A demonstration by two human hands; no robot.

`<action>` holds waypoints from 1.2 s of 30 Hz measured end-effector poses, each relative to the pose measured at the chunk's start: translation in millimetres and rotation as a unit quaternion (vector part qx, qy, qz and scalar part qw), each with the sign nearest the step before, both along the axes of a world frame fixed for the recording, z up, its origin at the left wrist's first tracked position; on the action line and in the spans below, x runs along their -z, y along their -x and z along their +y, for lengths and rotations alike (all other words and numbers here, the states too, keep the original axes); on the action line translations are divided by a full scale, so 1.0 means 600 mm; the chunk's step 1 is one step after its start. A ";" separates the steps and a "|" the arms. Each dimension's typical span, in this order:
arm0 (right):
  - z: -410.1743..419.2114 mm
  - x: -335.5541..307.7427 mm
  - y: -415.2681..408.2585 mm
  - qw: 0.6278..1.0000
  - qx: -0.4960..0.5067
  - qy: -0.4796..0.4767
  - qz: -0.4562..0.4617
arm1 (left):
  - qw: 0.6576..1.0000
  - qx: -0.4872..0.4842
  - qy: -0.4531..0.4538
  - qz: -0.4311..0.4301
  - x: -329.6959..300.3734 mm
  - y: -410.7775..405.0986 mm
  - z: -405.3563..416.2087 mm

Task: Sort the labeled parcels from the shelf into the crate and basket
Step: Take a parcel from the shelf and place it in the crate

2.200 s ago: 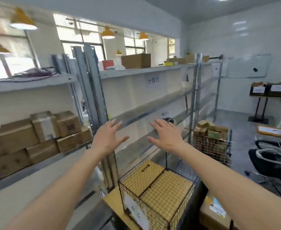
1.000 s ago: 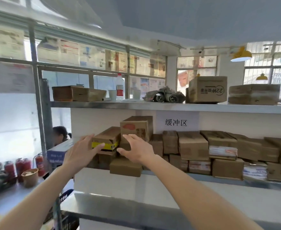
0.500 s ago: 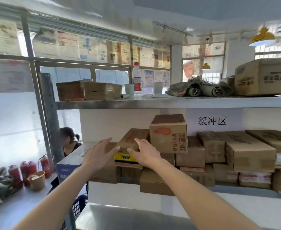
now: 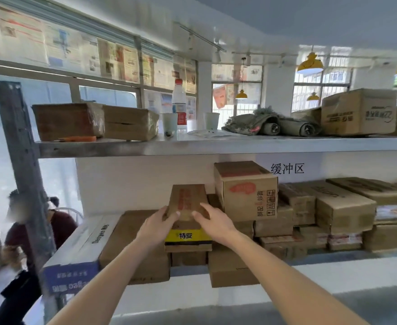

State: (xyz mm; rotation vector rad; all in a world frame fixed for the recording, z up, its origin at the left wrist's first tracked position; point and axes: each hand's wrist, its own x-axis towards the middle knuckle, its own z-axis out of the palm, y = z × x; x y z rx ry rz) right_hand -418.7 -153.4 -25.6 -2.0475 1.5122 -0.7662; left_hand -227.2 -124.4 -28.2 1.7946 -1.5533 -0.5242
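Change: half a second ago both hands rested on the yellow-banded parcel lying flat in the stack; now its front end is tipped up, so its top face with red print turns toward the camera. It looks as if the lift off the shelf has begun.
Meaning for the task: one parcel is being picked; sorting it still lies ahead. The crate and basket are out of view.
Left hand point(image 4: 156, 227): fingers curled round the parcel's left edge, thumb on its top face, forearm reaching up from lower left.
Parcel point(image 4: 187, 205): pinched between the two hands, tilted, its lower end with the yellow band still touching the boxes under it.
Right hand point(image 4: 212, 222): fingers laid along the parcel's right edge, thumb curled onto its face, gripping; forearm reaching up from lower right.
Left of the hands: a blue-and-white box point(image 4: 75, 259) and a large brown carton point(image 4: 131, 249) just beside the left wrist.
Right of the hands: a tall carton with a red mark point(image 4: 246, 191), just beside the parcel.
Shelf point(image 4: 333, 268): holds the whole stack; more cartons run off to the right.
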 end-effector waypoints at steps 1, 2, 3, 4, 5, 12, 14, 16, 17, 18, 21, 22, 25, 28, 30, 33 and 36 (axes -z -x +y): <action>0.001 -0.001 -0.006 1.000 0.007 0.000 -0.010 | 0.999 0.009 -0.008 0.043 0.001 -0.003 -0.008; 0.004 -0.001 -0.011 1.000 0.013 -0.001 -0.022 | 0.996 0.017 -0.012 0.081 0.003 -0.006 -0.014; 0.007 -0.002 -0.016 0.999 0.017 -0.003 -0.039 | 0.993 0.025 -0.012 0.116 0.006 -0.009 -0.017; 0.012 -0.003 -0.020 0.998 0.022 -0.006 -0.054 | 0.988 0.032 -0.007 0.148 0.009 -0.013 -0.019; 0.016 -0.004 -0.024 0.997 0.027 -0.008 -0.066 | 0.983 0.036 -0.002 0.178 0.011 -0.016 -0.019; 0.077 -0.008 -0.061 0.991 0.052 0.010 -0.123 | 0.947 0.088 0.017 0.308 0.015 -0.053 0.019; 0.100 -0.005 -0.074 0.989 0.058 0.019 -0.138 | 0.943 0.088 0.002 0.322 0.013 -0.069 0.038; 0.124 -0.002 -0.084 0.986 0.060 0.021 -0.151 | 0.939 0.095 -0.011 0.330 0.024 -0.087 0.046; 0.135 0.000 -0.088 0.986 0.061 0.018 -0.156 | 0.935 0.106 -0.010 0.338 0.026 -0.093 0.058; 0.147 0.002 -0.091 0.985 0.062 0.014 -0.160 | 0.932 0.114 -0.009 0.343 0.023 -0.096 0.076; 0.182 0.004 -0.092 0.982 0.062 0.013 -0.178 | 0.929 0.115 0.005 0.353 0.021 -0.101 0.118; 0.192 0.004 -0.091 0.982 0.059 0.011 -0.181 | 0.926 0.119 0.007 0.359 0.023 -0.103 0.127; 0.237 -0.002 -0.084 0.983 0.041 0.001 -0.180 | 0.912 0.117 0.012 0.392 0.024 -0.102 0.161; 0.283 -0.014 -0.062 0.984 0.017 -0.014 -0.176 | 0.886 0.101 0.014 0.453 0.018 -0.086 0.192; 0.313 -0.021 -0.045 0.983 0.003 -0.023 -0.182 | 0.878 0.120 0.013 0.464 0.001 -0.066 0.232; 0.359 -0.034 -0.023 0.981 -0.008 -0.023 -0.192 | 0.874 0.118 0.019 0.471 -0.013 -0.034 0.279; 0.403 -0.050 -0.008 0.978 -0.008 -0.020 -0.209 | 0.864 0.104 0.019 0.493 -0.022 -0.005 0.319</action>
